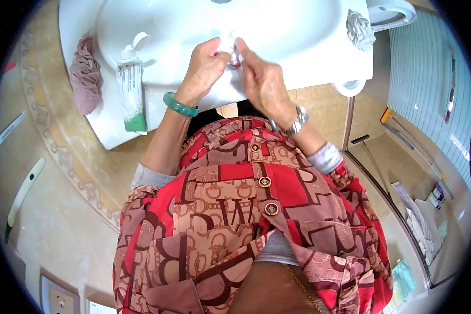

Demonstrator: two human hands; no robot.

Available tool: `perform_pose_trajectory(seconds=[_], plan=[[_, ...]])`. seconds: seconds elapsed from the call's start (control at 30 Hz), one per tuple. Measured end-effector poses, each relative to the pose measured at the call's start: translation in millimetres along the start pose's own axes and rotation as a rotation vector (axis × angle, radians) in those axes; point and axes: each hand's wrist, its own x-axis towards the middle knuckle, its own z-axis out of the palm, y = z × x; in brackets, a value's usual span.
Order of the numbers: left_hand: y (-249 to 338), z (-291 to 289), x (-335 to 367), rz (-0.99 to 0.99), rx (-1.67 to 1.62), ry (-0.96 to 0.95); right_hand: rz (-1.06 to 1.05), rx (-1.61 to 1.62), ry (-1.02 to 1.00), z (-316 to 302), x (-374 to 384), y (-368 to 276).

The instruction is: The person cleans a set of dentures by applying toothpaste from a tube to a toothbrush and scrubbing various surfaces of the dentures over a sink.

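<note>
White item (pixel 228 45), too blurred to identify, sits between both hands at the near side of the sink (pixel 303 49). The left hand (pixel 206 67) pinches it; the right hand (pixel 267 81), fingers bent, meets it opposite, its grip unclear. Further left lie an uncapped tube (pixel 131 89) and a mauve cloth (pixel 84 77).

Washed-out glare across the white sink (pixel 303 31), dark curved fisheye corners

There are two crumpled cloths (pixel 85 76), one tube (pixel 132 90), one washbasin (pixel 311 60).
</note>
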Motion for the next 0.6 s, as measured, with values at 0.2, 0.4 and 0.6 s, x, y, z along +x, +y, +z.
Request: perform_pose_trajectory(seconds=[0.2,0.4,0.6], plan=[[-2,-1,3,0.035,0.064,-0.021,0.037,-0.092,-0.097,-5,25,8],[8,3,-3,0.019,-0.110,0.029,-0.244,-0.060,0.046,2,8,5],[3,1,0,0.002,-0.115,0.031,-0.039,-0.046,-0.020,-3,10,0]])
